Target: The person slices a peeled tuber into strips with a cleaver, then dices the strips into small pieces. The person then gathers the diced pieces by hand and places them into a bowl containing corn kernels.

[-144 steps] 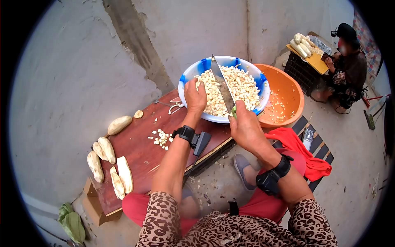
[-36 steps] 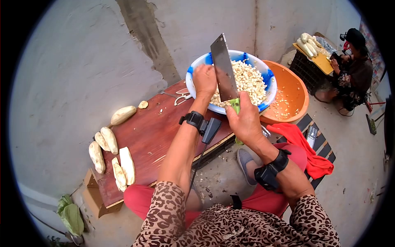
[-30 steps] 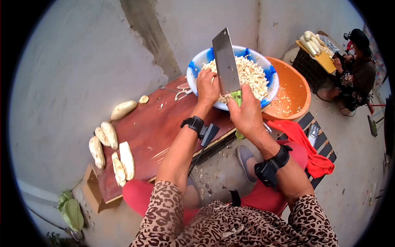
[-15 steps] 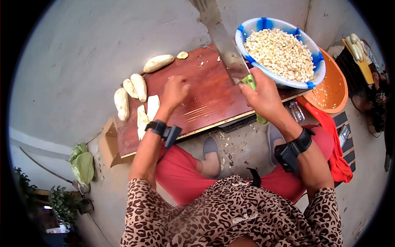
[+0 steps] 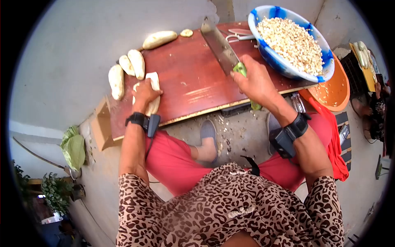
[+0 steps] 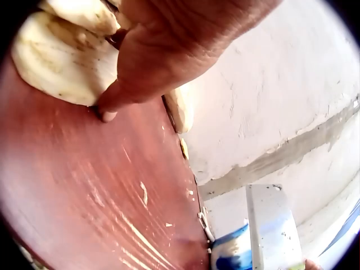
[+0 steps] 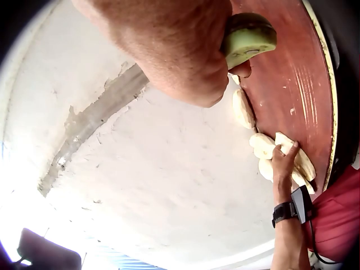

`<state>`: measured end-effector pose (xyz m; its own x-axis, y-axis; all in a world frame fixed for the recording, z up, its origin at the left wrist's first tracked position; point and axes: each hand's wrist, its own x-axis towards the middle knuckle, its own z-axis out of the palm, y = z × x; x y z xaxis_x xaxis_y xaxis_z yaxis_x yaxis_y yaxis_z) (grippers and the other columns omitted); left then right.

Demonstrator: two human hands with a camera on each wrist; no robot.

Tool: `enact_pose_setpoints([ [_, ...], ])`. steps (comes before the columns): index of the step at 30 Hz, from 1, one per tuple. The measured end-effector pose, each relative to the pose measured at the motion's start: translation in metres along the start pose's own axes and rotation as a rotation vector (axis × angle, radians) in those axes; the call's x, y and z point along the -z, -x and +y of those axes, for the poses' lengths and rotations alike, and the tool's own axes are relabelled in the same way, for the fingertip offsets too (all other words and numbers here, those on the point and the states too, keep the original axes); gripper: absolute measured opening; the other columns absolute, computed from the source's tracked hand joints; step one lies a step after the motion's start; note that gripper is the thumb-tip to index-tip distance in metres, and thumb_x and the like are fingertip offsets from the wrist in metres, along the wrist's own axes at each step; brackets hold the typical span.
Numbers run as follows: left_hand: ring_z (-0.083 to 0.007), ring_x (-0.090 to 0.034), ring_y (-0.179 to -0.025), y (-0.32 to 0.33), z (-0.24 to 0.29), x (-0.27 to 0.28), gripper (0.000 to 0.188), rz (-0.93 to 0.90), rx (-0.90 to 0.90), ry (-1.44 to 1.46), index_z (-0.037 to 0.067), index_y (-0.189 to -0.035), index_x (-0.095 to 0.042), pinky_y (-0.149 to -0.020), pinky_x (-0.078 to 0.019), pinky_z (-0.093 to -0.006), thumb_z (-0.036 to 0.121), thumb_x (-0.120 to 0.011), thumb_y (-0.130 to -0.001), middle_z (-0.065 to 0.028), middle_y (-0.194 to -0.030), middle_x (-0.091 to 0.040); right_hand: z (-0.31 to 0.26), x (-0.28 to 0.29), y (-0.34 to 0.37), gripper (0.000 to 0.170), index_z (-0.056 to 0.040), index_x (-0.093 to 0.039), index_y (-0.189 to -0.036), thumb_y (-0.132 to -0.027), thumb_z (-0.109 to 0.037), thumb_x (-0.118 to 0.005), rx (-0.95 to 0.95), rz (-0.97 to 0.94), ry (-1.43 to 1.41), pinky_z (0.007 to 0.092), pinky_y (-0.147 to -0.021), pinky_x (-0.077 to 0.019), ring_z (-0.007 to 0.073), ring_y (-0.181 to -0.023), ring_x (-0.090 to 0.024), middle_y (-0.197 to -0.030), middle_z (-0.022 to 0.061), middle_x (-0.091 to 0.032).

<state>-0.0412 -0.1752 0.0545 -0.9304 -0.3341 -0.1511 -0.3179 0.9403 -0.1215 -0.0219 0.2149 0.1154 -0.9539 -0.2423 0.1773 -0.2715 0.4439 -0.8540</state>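
My left hand point(image 5: 146, 95) grips a flat-cut peeled eggplant piece point(image 5: 153, 107) at the left of the red table point(image 5: 177, 70). In the left wrist view the thumb presses at the edge of this piece point(image 6: 62, 62); the other fingers are mostly hidden. A second piece lies beside it, partly under the hand. My right hand point(image 5: 257, 80) holds a cleaver point(image 5: 221, 47) by its green handle point(image 5: 240, 68), the blade slanting up and left over the table. Several whole peeled eggplants point(image 5: 116, 82) lie along the table's far left edge.
A blue-and-white bowl point(image 5: 267, 53) heaped with pale cubes stands at the table's right end, near white-handled scissors point(image 5: 240, 37). Behind it is an orange basin point(image 5: 335, 88). A red cloth point(image 5: 329, 140) hangs at the right. Another person point(image 5: 378, 107) sits at the far right.
My left hand has left the bowl, crossed left and taken hold of the eggplant piece. The cleaver has moved from over the bowl to over the table. The small cubes on the table are gone.
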Motion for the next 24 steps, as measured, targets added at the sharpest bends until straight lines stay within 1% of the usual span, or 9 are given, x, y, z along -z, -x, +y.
enact_pose_setpoints([
  [4,-0.0344,-0.059,-0.122,-0.007,0.001,-0.001,0.087,-0.003,0.033,0.075,0.010,-0.139,-0.048,-0.100,-0.0404,-0.0576,0.045,-0.085,-0.068,-0.0176,-0.128,-0.064,0.008,-0.002,-0.001,0.029,0.0049,-0.053,-0.097,-0.087,-0.019,-0.066,0.004,-0.009,0.066,0.0503,-0.074,-0.0489,0.0488,-0.089,-0.062,-0.091,0.0303,-0.065],
  [5,-0.0363,-0.062,-0.117,-0.001,0.005,0.001,0.088,0.043,-0.001,0.116,0.004,-0.138,-0.046,-0.099,-0.0477,-0.0440,0.040,-0.084,-0.068,-0.0241,-0.124,-0.064,0.008,-0.001,0.000,0.029,0.0050,-0.054,-0.097,-0.087,-0.019,-0.066,-0.001,-0.014,0.058,0.0500,-0.074,-0.0492,0.0484,-0.089,-0.063,-0.092,0.0302,-0.065],
  [7,-0.0360,-0.062,-0.116,-0.006,0.006,-0.006,0.086,0.064,-0.055,0.170,0.006,-0.140,-0.046,-0.099,-0.0474,-0.0447,0.036,-0.084,-0.069,-0.0241,-0.123,-0.065,0.008,0.001,0.000,0.029,0.0052,-0.055,-0.098,-0.087,-0.019,-0.066,-0.009,-0.016,0.039,0.0493,-0.075,-0.0498,0.0476,-0.089,-0.063,-0.092,0.0301,-0.066],
  [10,-0.0374,-0.055,-0.124,-0.003,0.016,-0.004,0.088,0.015,-0.050,0.187,0.013,-0.143,-0.044,-0.099,-0.0416,-0.0553,0.038,-0.085,-0.068,-0.0189,-0.131,-0.060,0.011,0.002,0.001,0.030,0.0054,-0.057,-0.100,-0.087,-0.020,-0.066,0.006,-0.002,0.077,0.0486,-0.076,-0.0504,0.0470,-0.089,-0.064,-0.092,0.0301,-0.066],
  [13,-0.0405,-0.053,-0.125,0.000,0.029,-0.006,0.087,0.046,-0.134,0.193,0.014,-0.143,-0.044,-0.100,-0.0424,-0.0555,0.035,-0.084,-0.069,-0.0210,-0.133,-0.055,0.015,0.002,0.000,0.030,0.0052,-0.056,-0.100,-0.087,-0.020,-0.067,-0.002,-0.004,0.092,0.0496,-0.076,-0.0499,0.0477,-0.089,-0.064,-0.091,0.0302,-0.066],
  [14,-0.0433,-0.052,-0.124,0.001,0.034,-0.006,0.083,0.028,-0.141,0.206,0.014,-0.144,-0.043,-0.102,-0.0434,-0.0540,0.030,-0.081,-0.071,-0.0230,-0.135,-0.052,0.014,0.002,0.001,0.030,0.0053,-0.056,-0.100,-0.087,-0.020,-0.067,-0.016,-0.011,0.098,0.0498,-0.076,-0.0498,0.0480,-0.089,-0.063,-0.091,0.0303,-0.066],
  [18,-0.0453,-0.051,-0.124,0.007,0.049,-0.001,0.081,0.041,-0.186,0.221,0.013,-0.146,-0.039,-0.104,-0.0443,-0.0498,0.024,-0.075,-0.074,-0.0265,-0.134,-0.051,0.016,0.004,0.001,0.030,0.0056,-0.055,-0.099,-0.087,-0.020,-0.066,-0.006,-0.012,0.128,0.0505,-0.075,-0.0493,0.0493,-0.090,-0.062,-0.091,0.0307,-0.065],
  [21,-0.0466,-0.053,-0.121,0.007,0.054,0.002,0.085,0.059,-0.239,0.241,0.009,-0.146,-0.039,-0.105,-0.0441,-0.0470,0.025,-0.077,-0.072,-0.0323,-0.130,-0.052,0.018,0.006,0.002,0.031,0.0060,-0.055,-0.099,-0.087,-0.020,-0.066,0.013,-0.003,0.150,0.0508,-0.075,-0.0493,0.0499,-0.090,-0.062,-0.091,0.0311,-0.065],
  [24,-0.0476,-0.055,-0.118,0.004,0.063,0.002,0.088,0.075,-0.258,0.258,0.009,-0.147,-0.038,-0.102,-0.0460,-0.0471,0.027,-0.078,-0.071,-0.0337,-0.128,-0.053,0.015,0.008,0.004,0.030,0.0068,-0.054,-0.098,-0.088,-0.019,-0.065,-0.033,-0.036,0.159,0.0509,-0.075,-0.0492,0.0501,-0.089,-0.062,-0.090,0.0320,-0.065],
])
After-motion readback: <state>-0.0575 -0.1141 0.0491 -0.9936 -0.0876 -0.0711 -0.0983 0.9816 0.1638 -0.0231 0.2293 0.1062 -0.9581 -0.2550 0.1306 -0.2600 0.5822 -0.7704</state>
